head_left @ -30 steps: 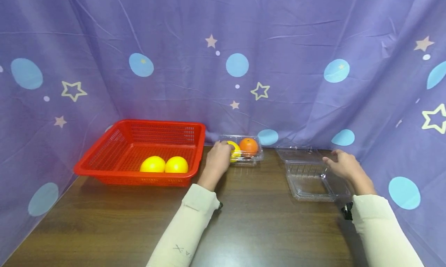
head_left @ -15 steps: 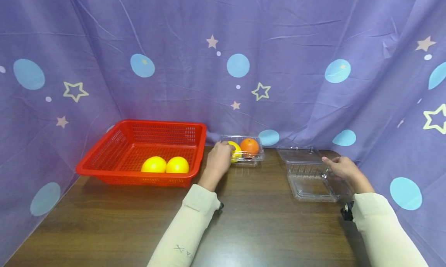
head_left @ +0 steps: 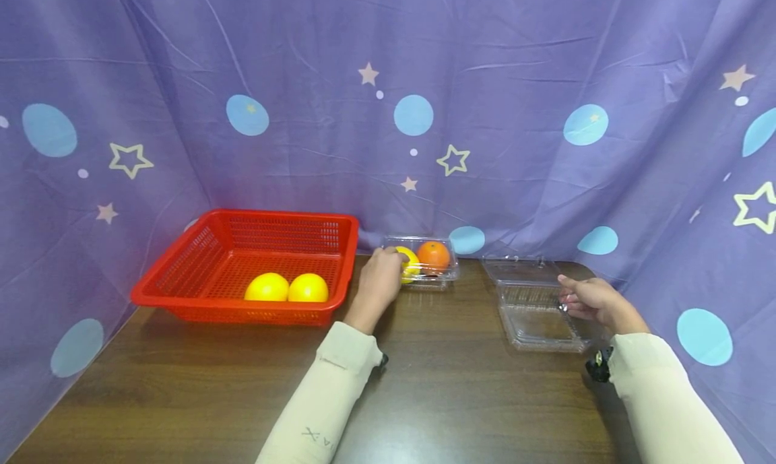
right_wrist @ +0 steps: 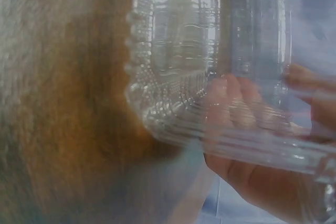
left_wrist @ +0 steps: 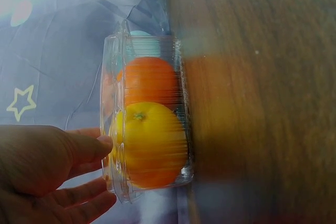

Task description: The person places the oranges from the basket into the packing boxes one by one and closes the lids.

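Observation:
My left hand (head_left: 380, 275) is at the left end of a closed clear plastic container (head_left: 451, 272) at the back. The left wrist view shows the thumb (left_wrist: 86, 148) at its lid, the fingers spread beside it. Inside are a yellow fruit (left_wrist: 152, 145) and an orange fruit (left_wrist: 149, 80). On the right stands another clear container (head_left: 512, 326), its clear flap (head_left: 515, 269) laid back. Over its right side is my right hand (head_left: 597, 302), thumb apart from the fingers. Seen through plastic, the fingers (right_wrist: 231, 98) look fairly straight; where exactly they touch is unclear.
A red plastic basket (head_left: 218, 302) stands at the left with two yellow fruits (head_left: 267, 287) in it. Brown wood-grain tabletop (head_left: 448, 383) lies in front. A purple curtain (head_left: 333, 154) closes off the back and sides.
My right hand has shifted slightly left over the clear container, its fingers lowered below the thumb. The left hand stays at the closed container.

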Available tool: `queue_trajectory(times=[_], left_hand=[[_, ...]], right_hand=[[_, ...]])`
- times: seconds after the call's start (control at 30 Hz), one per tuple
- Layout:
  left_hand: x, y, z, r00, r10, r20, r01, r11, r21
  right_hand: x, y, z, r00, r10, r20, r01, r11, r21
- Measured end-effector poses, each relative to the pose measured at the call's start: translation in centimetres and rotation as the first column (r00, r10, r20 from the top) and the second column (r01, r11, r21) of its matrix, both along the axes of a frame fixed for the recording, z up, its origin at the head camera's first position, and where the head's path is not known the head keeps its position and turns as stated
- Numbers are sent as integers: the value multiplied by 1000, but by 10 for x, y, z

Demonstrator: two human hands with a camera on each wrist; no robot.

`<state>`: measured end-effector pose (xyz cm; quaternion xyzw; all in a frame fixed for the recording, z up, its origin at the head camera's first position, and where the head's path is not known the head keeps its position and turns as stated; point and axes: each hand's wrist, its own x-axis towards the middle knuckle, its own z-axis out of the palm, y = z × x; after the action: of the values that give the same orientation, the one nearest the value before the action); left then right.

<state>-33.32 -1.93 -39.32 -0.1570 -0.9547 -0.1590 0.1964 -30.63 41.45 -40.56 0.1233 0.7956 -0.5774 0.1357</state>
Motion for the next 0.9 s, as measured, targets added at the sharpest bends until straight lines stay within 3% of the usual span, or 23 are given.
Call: queue_trajectory(times=[0.47,0.9], left_hand=[[-1,-3,-2,1000,-8,-10,8,1000,3],[-1,-2,-1,1000,-11,9,10,1000,19]], right_hand=[[-3,10,-1,992,123,-13,-123,970,-210],[1,4,-2,990,62,-125,-104,925,-365]])
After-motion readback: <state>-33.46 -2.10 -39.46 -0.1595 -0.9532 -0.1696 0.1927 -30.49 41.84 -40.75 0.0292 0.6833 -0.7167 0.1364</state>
